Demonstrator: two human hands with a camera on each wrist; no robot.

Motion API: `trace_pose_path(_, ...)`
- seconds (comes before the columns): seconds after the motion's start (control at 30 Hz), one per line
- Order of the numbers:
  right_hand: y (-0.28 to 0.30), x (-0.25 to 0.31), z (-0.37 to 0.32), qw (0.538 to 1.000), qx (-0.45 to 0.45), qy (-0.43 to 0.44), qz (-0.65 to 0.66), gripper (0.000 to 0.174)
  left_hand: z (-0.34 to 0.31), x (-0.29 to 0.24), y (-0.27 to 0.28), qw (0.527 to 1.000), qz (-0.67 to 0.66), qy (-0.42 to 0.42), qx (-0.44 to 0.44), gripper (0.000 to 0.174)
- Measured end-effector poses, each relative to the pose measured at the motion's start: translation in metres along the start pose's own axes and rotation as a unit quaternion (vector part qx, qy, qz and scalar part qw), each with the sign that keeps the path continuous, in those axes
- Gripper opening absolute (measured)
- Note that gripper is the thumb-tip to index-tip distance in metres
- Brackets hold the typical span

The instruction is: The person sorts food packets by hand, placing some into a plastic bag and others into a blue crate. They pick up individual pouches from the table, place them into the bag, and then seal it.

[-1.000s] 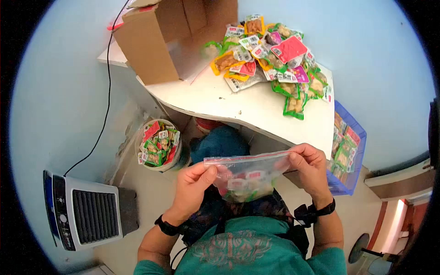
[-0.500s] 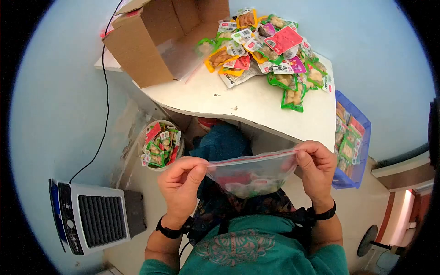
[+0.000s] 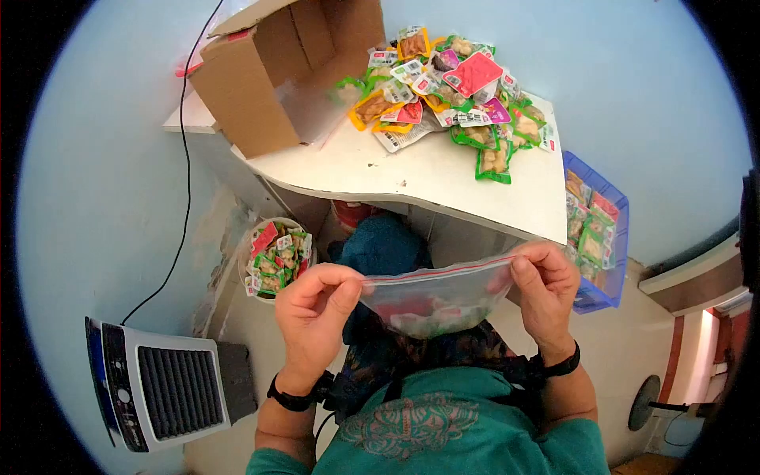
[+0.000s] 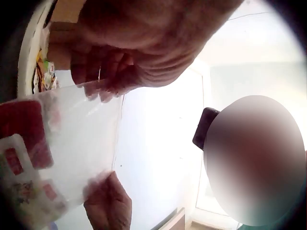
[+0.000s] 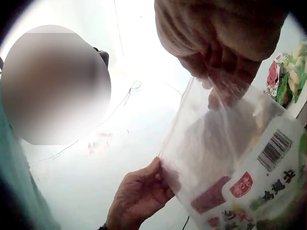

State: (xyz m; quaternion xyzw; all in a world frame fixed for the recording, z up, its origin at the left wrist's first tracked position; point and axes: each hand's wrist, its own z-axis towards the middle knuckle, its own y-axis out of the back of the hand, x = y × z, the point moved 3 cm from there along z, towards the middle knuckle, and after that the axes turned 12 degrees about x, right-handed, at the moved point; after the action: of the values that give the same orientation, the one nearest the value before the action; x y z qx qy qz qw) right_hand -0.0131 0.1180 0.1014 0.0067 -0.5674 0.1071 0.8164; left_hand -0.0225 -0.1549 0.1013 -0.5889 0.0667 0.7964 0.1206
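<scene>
Left hand [image 3: 313, 317]: gripping, top left corner of the clear zip bag [image 3: 467, 297] pinched between thumb and fingers
Right hand [image 3: 548, 294]: gripping, opposite top corner pinched the same way
Bag: stretched between both hands, in front of the green shirt [image 3: 475, 419], on the near side of the table [image 3: 340, 172]; red zip line [image 3: 443, 274] along the top edge; mouth sealed or not, cannot tell
Bag contents [image 3: 427, 321]: a few small packets, low in the bag, red and white printing seen through the plastic, barcode in right wrist view
Wristbands [image 3: 293, 396]: black, one per wrist
Packet heap [image 3: 477, 75]: on the table, toward the wall; green, yellow and purple edges, red packet near the top
Cardboard box [image 3: 245, 103]: on the table, left of the heap, open side toward it
Bucket [image 3: 242, 257]: on the floor, left of the table front, full of packets
Basket [image 3: 623, 237]: blue plastic, right of the table, packets inside
Air cooler [image 3: 178, 392]: lower left, black cable [image 3: 187, 158] above
Blue cloth [image 3: 388, 241]: under the table edge
</scene>
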Motion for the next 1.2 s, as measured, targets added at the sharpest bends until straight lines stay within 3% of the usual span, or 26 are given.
trace_pose_path(0.1, -0.005, 0.008, -0.005, 1.000, 0.008, 0.007, -0.028, 0.008, -0.001, -0.008, 0.001, 0.999, 0.043, 0.012, -0.030, 0.017)
trace_pose_path(0.2, -0.011, 0.012, -0.012, 0.999, 0.010, 0.006, -0.032, 0.008, -0.002, -0.027, 0.005, 0.978, 0.199, -0.040, -0.044, 0.023)
trace_pose_path(0.3, -0.016, 0.014, -0.018, 0.999, 0.009, 0.008, -0.036, 0.008, 0.004, -0.057, -0.005, 0.887, 0.429, -0.167, 0.041, 0.033)
trace_pose_path(0.43, -0.018, 0.018, -0.022, 0.998, 0.015, 0.005, -0.064, 0.008, 0.008, -0.068, -0.038, 0.861, 0.458, -0.185, 0.124, 0.037)
trace_pose_path(0.57, -0.015, 0.020, -0.026, 0.996, 0.029, 0.000, -0.082, 0.008, 0.016, -0.054, -0.055, 0.866, 0.435, -0.177, 0.175, 0.021)
trace_pose_path(0.77, -0.011, 0.019, -0.029, 0.998, 0.017, -0.011, -0.057, 0.009, 0.017, -0.050, -0.064, 0.880, 0.404, -0.194, 0.156, 0.009)
trace_pose_path(0.93, -0.013, 0.025, -0.024, 0.995, 0.024, -0.016, -0.091, 0.006, 0.015, -0.050, -0.067, 0.874, 0.415, -0.201, 0.154, 0.007)
trace_pose_path(1.2, -0.007, 0.019, -0.026, 0.998, 0.051, -0.012, -0.033, 0.007, 0.014, -0.050, -0.071, 0.873, 0.417, -0.201, 0.156, 0.007)
